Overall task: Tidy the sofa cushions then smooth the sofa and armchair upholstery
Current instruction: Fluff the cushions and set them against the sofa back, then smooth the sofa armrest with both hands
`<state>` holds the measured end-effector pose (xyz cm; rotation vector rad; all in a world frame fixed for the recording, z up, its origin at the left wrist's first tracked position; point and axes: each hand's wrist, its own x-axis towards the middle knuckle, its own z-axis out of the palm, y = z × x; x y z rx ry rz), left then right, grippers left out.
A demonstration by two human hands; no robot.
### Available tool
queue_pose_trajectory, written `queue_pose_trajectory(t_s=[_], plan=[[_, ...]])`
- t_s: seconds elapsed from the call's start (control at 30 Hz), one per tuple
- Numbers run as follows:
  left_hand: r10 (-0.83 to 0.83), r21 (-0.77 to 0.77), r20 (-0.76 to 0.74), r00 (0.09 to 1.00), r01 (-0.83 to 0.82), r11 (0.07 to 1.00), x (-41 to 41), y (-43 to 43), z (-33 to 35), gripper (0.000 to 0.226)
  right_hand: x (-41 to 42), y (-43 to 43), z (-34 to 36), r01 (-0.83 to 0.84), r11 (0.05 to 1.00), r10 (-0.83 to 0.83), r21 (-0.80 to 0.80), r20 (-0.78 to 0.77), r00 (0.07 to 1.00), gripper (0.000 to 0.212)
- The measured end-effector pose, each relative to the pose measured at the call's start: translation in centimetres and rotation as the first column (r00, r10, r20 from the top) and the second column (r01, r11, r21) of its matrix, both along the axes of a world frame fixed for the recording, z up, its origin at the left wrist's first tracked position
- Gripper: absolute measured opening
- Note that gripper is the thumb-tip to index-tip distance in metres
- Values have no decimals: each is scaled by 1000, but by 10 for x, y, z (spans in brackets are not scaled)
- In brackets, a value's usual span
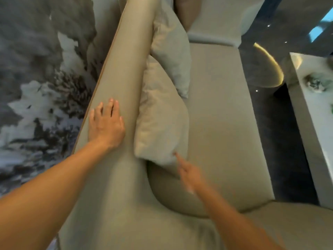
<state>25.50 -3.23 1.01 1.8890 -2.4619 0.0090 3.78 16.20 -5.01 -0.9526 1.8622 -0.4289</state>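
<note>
A beige sofa fills the view, seen from above its backrest (pixel 126 69). Two beige cushions lean against the backrest: a near cushion (pixel 160 127) and a far cushion (pixel 171 55) overlapping it. The seat (pixel 221 114) stretches to the right of them. My left hand (pixel 106 123) lies flat on top of the backrest, fingers spread. My right hand (pixel 187 172) is blurred, fingers extended, with a fingertip touching the near cushion's lower corner. A brown cushion (pixel 183 9) shows partly at the far end.
A dark marbled wall (pixel 36 78) runs behind the sofa on the left. A pale low table (pixel 310 109) with small objects on it stands at the right across a strip of dark glossy floor (pixel 281 141). The sofa's far armrest (pixel 234 18) closes the top.
</note>
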Motion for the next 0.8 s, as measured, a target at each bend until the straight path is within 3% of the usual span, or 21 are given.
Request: queue_pose_trajectory(t_s=[0.1,0.17,0.23,0.33,0.47,0.57,0.67,0.8], plan=[[8,32,33,999,-9,999,27,98,9,58,37,91,19,-262,957,271,123,-62,961,40],[32,76,35,999,-35,997,41,158,10,61,44,114,32,-268,951,294,155,-184,938,36],[49,101,40,998,-53,993,48,201,11,65,46,123,46,-283,952,303,121,-214,929,39],[65,126,54,996,-71,989,53,229,10,67,61,147,56,-373,911,412,176,-366,834,49],[102,90,32,994,-105,990,51,231,6,65,89,177,63,-312,942,324,121,-567,757,76],[109,92,-4,994,-108,990,55,231,1,65,98,184,63,-295,955,224,16,-691,687,69],[100,64,-53,994,-97,993,56,232,-4,64,103,187,66,-288,955,158,-67,-710,687,66],[153,71,-94,984,-147,987,57,257,-7,63,109,194,67,-231,972,120,-42,-757,642,65]])
